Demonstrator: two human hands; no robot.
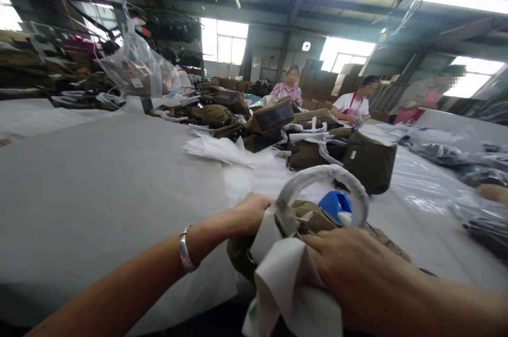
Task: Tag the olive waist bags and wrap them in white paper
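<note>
An olive-brown bag [240, 256] is at the table's near edge, its arched handle [323, 172] wrapped in white material. Pale strips [283, 268] hang over its near side. My left hand [254, 212], with a silver bangle on the wrist, is at the bag's left upper edge; its fingertips are hidden behind the pale strip. On the right, my right hand [341, 252] reaches over the bag's opening, fingers bent down against the bag and strips; their tips are hidden. Just beyond it shows a blue object [335, 203], seen through the handle loop.
Olive bags [369, 160] lie heaped across the white table [119, 178]. White sheets [218, 149] are stacked before them. Clear plastic [424, 178] and dark wrapped items lie right. Several people work beyond; a person's hand [492, 193] is at the right edge.
</note>
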